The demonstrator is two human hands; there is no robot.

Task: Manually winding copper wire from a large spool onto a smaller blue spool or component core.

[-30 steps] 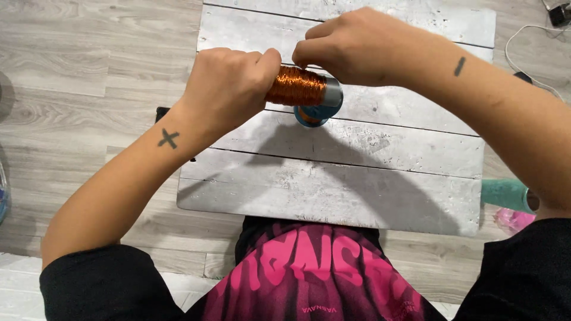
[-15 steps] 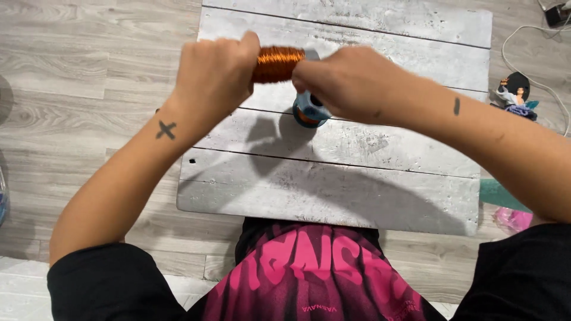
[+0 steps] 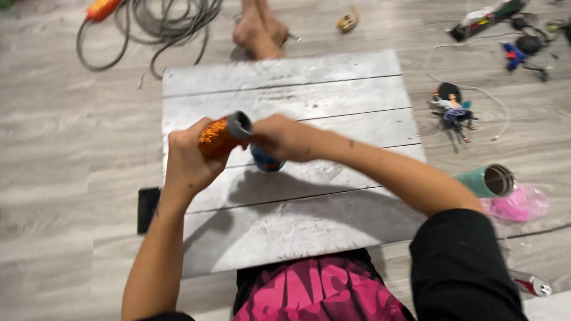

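A whitewashed plank board [image 3: 333, 89] lies on grey wood-look flooring [image 3: 65, 148]; a coiled cable [image 3: 160, 24] lies beyond. The left hand [image 3: 187, 160] grasps a copper wire spool [image 3: 215, 137] above the board. The right hand [image 3: 279, 137] pinches the spool's grey end.

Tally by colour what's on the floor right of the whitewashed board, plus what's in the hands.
Orange: 1, copper-wire spool held in left hand, grey end at right hand
Teal: 1, open-ended cylinder
Pink: 1, crumpled plastic bag
Multicoloured: 1, small toy figure
Total: 4
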